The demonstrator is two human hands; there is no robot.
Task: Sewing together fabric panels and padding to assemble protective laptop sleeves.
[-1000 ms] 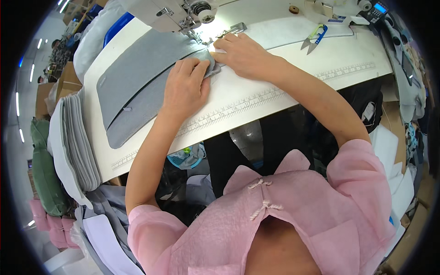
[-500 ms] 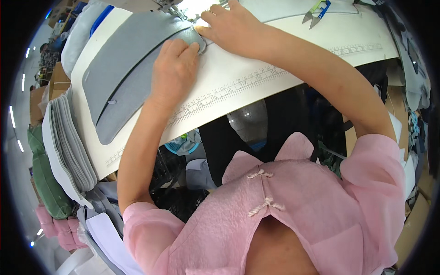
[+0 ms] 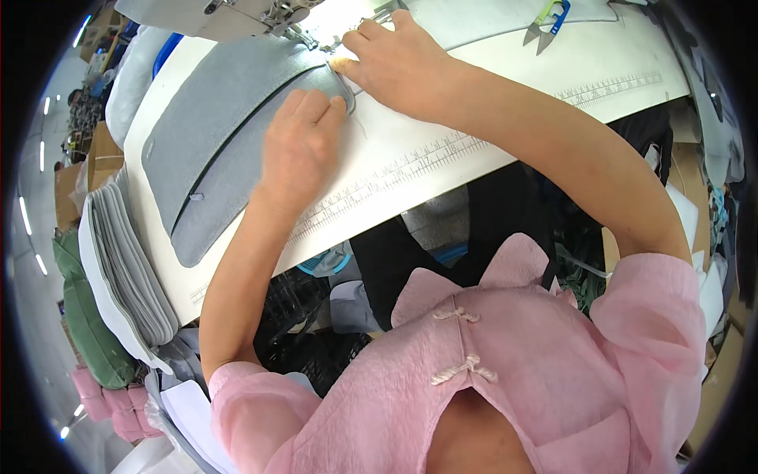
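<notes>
A grey padded fabric piece (image 3: 201, 142) with a long dark slit lies on the white tabletop, its right end under the presser foot of the sewing machine (image 3: 229, 20). My left hand (image 3: 304, 142) rests on that end with curled fingers gripping or pressing the fabric. My right hand (image 3: 399, 67) is just right of the needle area, fingers bent and apart, thumb touching the fabric's corner; its fingertips are partly hidden.
Stacked grey pieces (image 3: 134, 261) stand at the table's left, beside green (image 3: 87, 308) and pink (image 3: 106, 403) bundles. Scissors (image 3: 545, 31) lie at upper right, above a printed ruler (image 3: 600, 87). A blue basket (image 3: 320, 265) shows below the table's front edge.
The view has shifted, raising the machine and scissors in the frame. My left fingers look more curled; both hands remain beside the presser foot at the fabric's right end.
</notes>
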